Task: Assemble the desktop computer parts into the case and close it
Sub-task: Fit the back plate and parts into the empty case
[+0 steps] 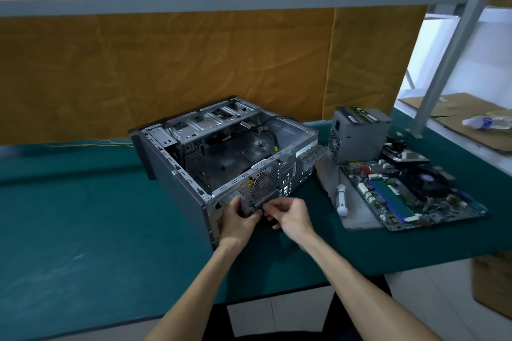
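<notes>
Grey steel, bare and perforated, is forming the rear panel of the computer case (221, 158), which is lying on its side with the open face up on the green table cover (83, 216), left of the loose parts. Inside it, black cables are trailing over the empty floor, and drive bays are sitting along the far edge. At the near lower corner of the rear panel, the left hand's (238, 220) fingers are curling around the panel's edge, thumb up beside the fan grille (263, 181). The right hand (291, 214) is pinching something small and dark just beside it; what it is cannot be told. Both forearms are reaching in from the near edge. To the right, the motherboard (410, 196) is lying flat, with the power supply (357, 135) standing just beyond it.
</notes>
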`<state>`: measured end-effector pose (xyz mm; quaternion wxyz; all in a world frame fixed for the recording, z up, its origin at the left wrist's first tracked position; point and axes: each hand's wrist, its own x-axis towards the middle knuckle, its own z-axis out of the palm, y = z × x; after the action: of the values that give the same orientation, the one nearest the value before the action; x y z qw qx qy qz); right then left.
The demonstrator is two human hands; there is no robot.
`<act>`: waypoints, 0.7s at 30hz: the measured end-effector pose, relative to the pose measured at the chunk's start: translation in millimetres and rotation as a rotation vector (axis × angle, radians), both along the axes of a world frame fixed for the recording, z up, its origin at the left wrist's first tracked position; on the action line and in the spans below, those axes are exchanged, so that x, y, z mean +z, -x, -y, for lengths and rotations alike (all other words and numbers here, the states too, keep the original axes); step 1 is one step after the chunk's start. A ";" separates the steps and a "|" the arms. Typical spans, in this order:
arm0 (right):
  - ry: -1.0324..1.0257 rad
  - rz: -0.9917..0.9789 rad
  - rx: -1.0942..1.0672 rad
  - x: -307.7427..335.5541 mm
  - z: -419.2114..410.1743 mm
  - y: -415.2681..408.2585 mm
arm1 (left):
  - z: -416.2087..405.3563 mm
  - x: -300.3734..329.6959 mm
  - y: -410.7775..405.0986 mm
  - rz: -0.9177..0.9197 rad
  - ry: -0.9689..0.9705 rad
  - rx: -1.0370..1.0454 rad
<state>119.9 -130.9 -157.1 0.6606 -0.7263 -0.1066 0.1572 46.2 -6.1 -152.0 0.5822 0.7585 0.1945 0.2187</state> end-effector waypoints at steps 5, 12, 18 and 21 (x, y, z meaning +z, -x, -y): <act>-0.009 0.010 0.016 -0.3 0.1 -2.3 | 3.0 0.6 -1.4 -0.003 -0.009 0.043; -0.022 0.046 -0.006 -5.0 -1.3 -4.1 | 2.0 -2.9 -3.3 -0.003 -0.036 0.048; -0.013 0.080 -0.042 -8.2 -2.6 -5.4 | -2.4 -8.5 -6.1 -0.035 -0.030 0.035; 0.017 0.185 -0.047 -10.0 -2.8 -3.9 | -2.4 -9.6 -5.8 -0.027 -0.033 0.041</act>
<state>123.8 -128.1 -167.2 0.6453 -0.7455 -0.1488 0.0751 52.1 -3.7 -161.6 0.5626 0.7667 0.2140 0.2235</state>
